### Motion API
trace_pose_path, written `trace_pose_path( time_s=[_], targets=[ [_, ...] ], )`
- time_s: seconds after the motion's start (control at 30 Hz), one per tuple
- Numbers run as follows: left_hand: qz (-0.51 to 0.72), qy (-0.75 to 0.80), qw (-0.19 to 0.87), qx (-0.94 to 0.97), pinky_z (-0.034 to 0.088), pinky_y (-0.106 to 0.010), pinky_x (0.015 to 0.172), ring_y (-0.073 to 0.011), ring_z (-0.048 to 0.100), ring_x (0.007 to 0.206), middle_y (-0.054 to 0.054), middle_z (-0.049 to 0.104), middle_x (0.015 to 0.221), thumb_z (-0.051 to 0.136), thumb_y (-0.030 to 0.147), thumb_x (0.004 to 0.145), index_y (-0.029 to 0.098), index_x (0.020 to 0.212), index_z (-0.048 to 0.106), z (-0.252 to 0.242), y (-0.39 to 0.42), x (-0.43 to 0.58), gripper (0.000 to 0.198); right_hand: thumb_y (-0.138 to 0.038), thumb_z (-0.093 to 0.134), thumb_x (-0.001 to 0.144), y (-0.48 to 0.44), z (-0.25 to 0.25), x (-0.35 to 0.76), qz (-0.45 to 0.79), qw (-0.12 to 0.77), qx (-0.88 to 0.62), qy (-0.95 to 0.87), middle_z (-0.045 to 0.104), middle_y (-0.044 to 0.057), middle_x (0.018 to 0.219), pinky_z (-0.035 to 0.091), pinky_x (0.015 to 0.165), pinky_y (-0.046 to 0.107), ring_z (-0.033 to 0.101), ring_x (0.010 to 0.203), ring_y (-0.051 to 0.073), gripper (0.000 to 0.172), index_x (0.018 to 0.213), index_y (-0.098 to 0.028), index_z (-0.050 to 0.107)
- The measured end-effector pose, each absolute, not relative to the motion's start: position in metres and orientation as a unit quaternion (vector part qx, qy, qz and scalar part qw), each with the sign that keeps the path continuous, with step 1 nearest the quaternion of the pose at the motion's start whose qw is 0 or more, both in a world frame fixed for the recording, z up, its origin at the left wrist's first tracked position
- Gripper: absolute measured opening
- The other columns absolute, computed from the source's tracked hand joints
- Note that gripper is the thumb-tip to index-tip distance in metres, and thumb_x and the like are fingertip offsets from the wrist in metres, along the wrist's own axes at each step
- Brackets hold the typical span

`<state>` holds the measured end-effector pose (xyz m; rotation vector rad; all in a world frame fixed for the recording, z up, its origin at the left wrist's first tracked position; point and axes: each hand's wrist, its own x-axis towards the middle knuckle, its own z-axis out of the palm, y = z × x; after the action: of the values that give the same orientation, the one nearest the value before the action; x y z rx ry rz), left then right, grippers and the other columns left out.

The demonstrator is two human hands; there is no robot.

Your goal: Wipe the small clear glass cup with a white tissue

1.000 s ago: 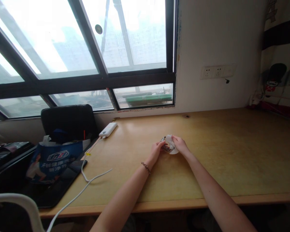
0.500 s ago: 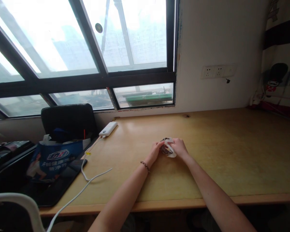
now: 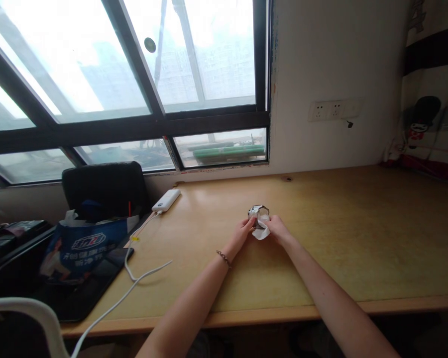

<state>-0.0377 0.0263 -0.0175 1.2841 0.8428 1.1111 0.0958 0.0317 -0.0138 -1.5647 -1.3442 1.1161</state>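
Note:
Between my hands, above the wooden desk (image 3: 194, 233), is a small dark, see-through glass (image 3: 263, 213) with a shiny, faceted-looking rim. Its exact kind is hard to make out. My left hand (image 3: 242, 232) is closed on the glass's left side, thumb towards the front. A white tissue (image 3: 261, 232) lies against the near side of the glass and hangs below it. My right hand (image 3: 278, 230) is closed, pinching the tissue at the right of the glass. Some of its fingers are hidden.
On the desk's left lie a white power bank (image 3: 166, 200) and its white cable (image 3: 145, 274). A black tablet-like slab (image 3: 93, 293) overlaps the left edge, beside a blue bag (image 3: 85, 246) and a black chair (image 3: 104, 186). Wall sockets (image 3: 327, 110) are behind.
The glass has tipped so that more of its rim shows at the top. The tissue has shifted down its front, and my right hand has moved slightly lower.

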Motion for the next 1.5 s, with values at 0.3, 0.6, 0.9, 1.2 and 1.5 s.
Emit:
trace_pose_path(
  time_s=[0.3,0.6,0.9,1.2,1.5],
  targets=[
    [0.498,0.389,0.585,0.507,0.048,-0.032,0.071,-0.0218,0.062,0.072,-0.013,0.066,0.073,0.047,0.064,0.068,0.007,0.077,0.065,-0.02,0.028,-0.042,0.061,-0.028,0.045,0.081,0.017,0.004,0.101,0.094,0.377,-0.638,-0.664,0.065,0.012,0.091,0.041,0.071,0.025,0.06,0.082,0.02,0.035,0.113,-0.015,0.052],
    [0.514,0.422,0.538,0.517,0.048,-0.03,0.062,-0.0198,0.061,0.062,-0.013,0.065,0.07,0.046,0.067,0.066,0.006,0.074,0.065,-0.024,0.03,-0.045,0.064,-0.028,0.048,0.076,0.024,-0.006,0.094,0.198,0.397,-0.629,-0.638,0.066,0.007,0.078,0.041,0.062,0.021,0.06,0.07,0.017,0.021,0.086,-0.016,0.062],
    [0.478,0.352,0.559,0.579,0.046,-0.026,0.066,-0.0186,0.058,0.076,-0.009,0.064,0.088,0.067,0.045,0.06,0.011,0.094,0.059,-0.011,0.021,-0.034,0.049,-0.033,0.043,0.08,0.028,-0.015,0.092,0.357,0.386,-0.657,-0.54,0.066,0.009,0.067,0.042,0.047,0.022,0.06,0.054,0.016,0.031,0.079,-0.01,0.063],
    [0.457,0.406,0.555,0.564,0.047,-0.026,0.056,-0.0188,0.06,0.062,-0.01,0.065,0.07,0.058,0.051,0.068,0.008,0.074,0.064,-0.014,0.019,-0.041,0.043,-0.029,0.061,0.07,0.033,-0.008,0.109,0.159,0.354,-0.679,-0.623,0.062,0.016,0.098,0.043,0.071,0.026,0.059,0.09,0.023,0.056,0.119,-0.011,0.044],
    [0.476,0.356,0.594,0.542,0.047,-0.027,0.071,-0.0201,0.059,0.082,-0.012,0.063,0.092,0.055,0.051,0.071,0.009,0.093,0.06,-0.013,0.022,-0.039,0.048,-0.026,0.052,0.075,0.038,-0.017,0.102,0.21,0.362,-0.686,-0.596,0.065,0.011,0.089,0.044,0.068,0.024,0.06,0.083,0.02,0.028,0.099,-0.012,0.058]
  ],
)
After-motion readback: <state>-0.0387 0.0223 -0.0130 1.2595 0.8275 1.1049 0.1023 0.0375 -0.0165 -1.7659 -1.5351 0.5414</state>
